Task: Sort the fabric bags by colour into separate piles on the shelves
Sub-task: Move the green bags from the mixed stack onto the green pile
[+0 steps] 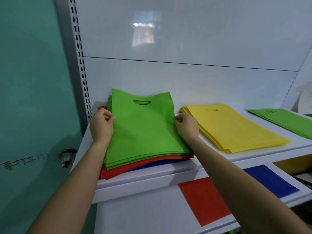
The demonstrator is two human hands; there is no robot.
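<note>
Left hand, right hand are pinching green bag edges | advisable: lifting top layer only, toward green pile.

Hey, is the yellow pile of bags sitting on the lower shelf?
No, the yellow pile lies on the upper shelf, right of the mixed stack; the lower shelf holds a red bag and a blue bag.

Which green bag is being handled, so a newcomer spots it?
On the upper shelf beside the teal door, a mixed stack sits at the left end. The green bag tops it, pinched at both side edges by the left hand and right hand; the other green pile lies untouched far right.
</note>
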